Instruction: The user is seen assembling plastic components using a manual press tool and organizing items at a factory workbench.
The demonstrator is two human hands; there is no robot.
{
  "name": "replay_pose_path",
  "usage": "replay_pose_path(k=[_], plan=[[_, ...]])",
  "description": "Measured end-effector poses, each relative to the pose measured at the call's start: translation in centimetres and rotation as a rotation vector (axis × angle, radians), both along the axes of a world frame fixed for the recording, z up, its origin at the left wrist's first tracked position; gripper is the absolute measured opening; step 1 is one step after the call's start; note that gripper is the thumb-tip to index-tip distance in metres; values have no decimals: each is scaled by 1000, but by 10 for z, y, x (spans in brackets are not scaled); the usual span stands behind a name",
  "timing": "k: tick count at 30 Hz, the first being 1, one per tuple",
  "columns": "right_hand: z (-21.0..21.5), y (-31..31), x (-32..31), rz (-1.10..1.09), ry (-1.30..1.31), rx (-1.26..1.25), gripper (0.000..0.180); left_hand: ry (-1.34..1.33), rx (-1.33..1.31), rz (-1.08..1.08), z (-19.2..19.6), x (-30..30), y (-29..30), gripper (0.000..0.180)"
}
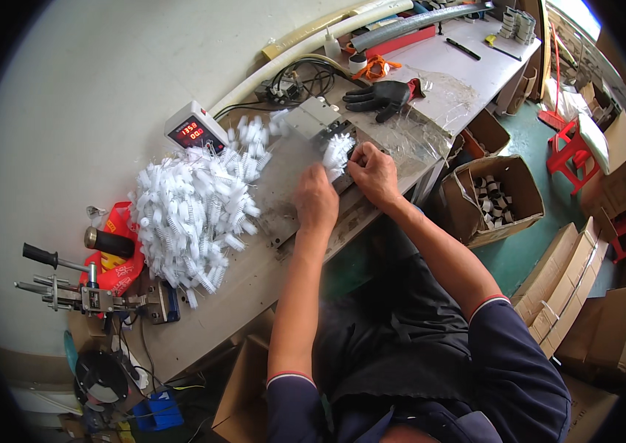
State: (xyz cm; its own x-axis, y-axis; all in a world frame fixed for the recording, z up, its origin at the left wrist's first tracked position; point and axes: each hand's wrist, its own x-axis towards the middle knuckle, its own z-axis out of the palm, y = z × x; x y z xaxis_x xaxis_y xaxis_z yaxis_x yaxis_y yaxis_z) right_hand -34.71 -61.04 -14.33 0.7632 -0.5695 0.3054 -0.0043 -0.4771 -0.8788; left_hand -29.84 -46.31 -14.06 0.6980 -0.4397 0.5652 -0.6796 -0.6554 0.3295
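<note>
Both of my hands meet at a small metal machine (314,114) on the workbench. A white bristle brush (338,151) stands out between them, in front of the machine. My left hand (317,199) is closed at the brush's lower end, its fingertips partly hidden by the back of the hand. Just right of the bristles, my right hand (373,173) is pinched closed; what lies between its fingertips is too small to make out. To the left, a large heap of white brushes (195,210) with thin wire stems covers the bench.
A display box (196,128) with red digits stands behind the heap. A lever press (95,295) is at the left end. Beyond the machine lie a black glove (379,97) and an orange strap (376,68). An open carton (505,229) with short cylindrical pieces stands to the right.
</note>
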Motion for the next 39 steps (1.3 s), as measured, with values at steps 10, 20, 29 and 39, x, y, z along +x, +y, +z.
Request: replay_pose_path(k=[10,20,29,39], plan=[[2,-1,0,0,-1,30,19,86,22,56,2,-1,0,12],[6,9,-6,31,-133,-161,14,718,-1169,11,7,0,78,19],[23,108,50,360,-253,-314,13,578,-1406,105,3,-4,90,26],[31,152,130,407,217,-339,23,476,-1365,168,-9,6,86,27]])
